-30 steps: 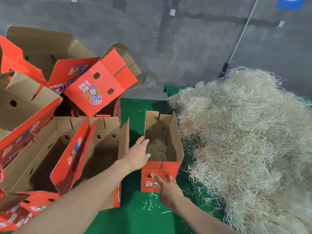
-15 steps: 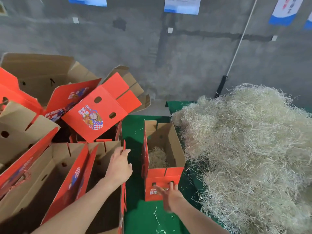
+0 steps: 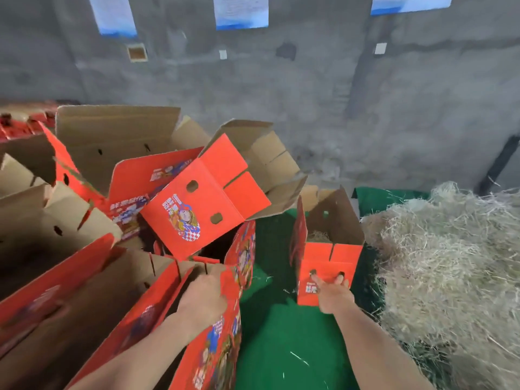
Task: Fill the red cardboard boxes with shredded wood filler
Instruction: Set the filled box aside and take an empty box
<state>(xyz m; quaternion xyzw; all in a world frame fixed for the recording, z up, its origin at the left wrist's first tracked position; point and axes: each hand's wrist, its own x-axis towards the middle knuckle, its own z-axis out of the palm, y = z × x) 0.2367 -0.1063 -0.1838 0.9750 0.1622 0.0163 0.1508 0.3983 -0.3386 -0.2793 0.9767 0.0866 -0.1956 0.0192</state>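
A small open red box (image 3: 327, 258) stands on the green mat (image 3: 284, 344) with a little shredded wood filler (image 3: 318, 237) at its bottom. My right hand (image 3: 333, 295) is on its near face, with a fingertip hooked into each of the two holes there. To its right lies a big heap of shredded wood filler (image 3: 450, 266). My left hand (image 3: 202, 301) grips the top edge of a larger open red box (image 3: 213, 342) at the lower left; this box's inside is dark.
Several open red boxes (image 3: 194, 209) are stacked and tipped over one another on the left and back left. A grey concrete wall (image 3: 309, 94) with paper sheets rises behind. A strip of green mat separates the two boxes I hold.
My left hand went from the small box's rim to the larger box's edge and took hold of it. My right hand's fingers reached the holes in the small box. My view tilted up.
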